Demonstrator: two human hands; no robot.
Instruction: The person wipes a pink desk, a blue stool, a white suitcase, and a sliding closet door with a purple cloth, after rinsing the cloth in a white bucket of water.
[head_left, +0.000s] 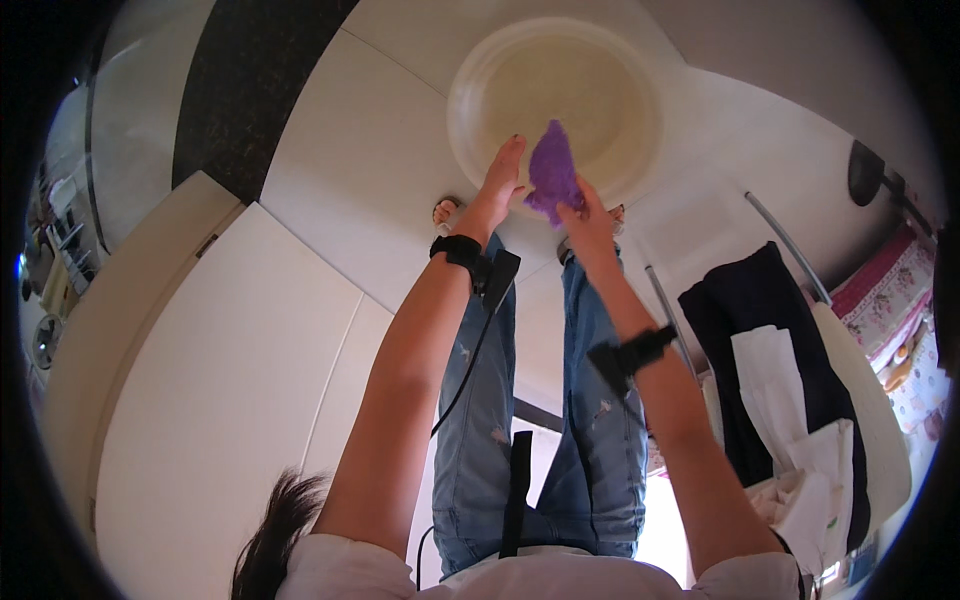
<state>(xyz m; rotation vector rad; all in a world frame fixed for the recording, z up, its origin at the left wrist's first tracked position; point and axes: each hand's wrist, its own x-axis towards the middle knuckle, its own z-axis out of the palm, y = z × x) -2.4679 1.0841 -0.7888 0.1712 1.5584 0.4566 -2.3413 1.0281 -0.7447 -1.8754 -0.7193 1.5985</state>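
Note:
A crumpled purple cloth (553, 172) hangs from my right hand (591, 225), pinched between thumb and fingers at its lower right edge. Just left of it is my left hand (501, 180), empty, its fingers stretched forward and the thumb held apart. A small gap separates that hand from the cloth. Beneath both hands a wide, round, pale basin (459, 112) stands on the floor; it seems to hold water. Black straps with small devices are worn on both of my forearms.
To the left is a white door (225, 360), near a dark stone threshold strip (240, 90). A chair (862, 375) on the right, with metal legs, bears black fabric (750, 292) and white fabric (769, 375). Floral bedding (881, 277) lies beyond it. A black cable runs from my left forearm.

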